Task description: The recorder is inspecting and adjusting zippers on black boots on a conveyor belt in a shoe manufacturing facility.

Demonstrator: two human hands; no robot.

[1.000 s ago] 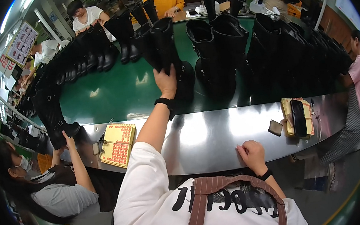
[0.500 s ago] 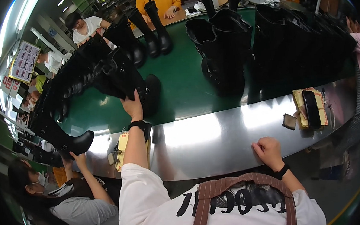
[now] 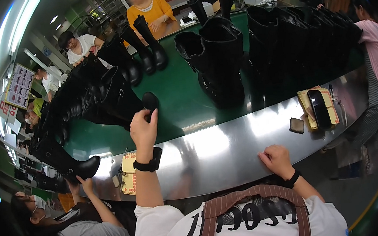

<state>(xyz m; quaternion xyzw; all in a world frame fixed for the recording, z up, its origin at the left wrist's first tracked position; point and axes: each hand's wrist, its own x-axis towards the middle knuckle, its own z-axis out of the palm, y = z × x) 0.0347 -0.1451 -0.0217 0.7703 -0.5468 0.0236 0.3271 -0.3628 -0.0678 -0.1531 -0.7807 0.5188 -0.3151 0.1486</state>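
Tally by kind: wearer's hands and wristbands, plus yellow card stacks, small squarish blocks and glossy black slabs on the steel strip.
Hands, left hand and right hand: 2
Black wristbands: 2
Yellow card stacks: 2
Small squarish blocks: 2
Glossy black slab: 1
Total: 9 (black boots overlap too much to count)

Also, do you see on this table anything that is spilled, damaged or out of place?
Nothing clearly stands out: I see no spill or damage. The black boots nearest the left hand look tilted, but this wide view bends straight edges, so I cannot tell whether they really lean.
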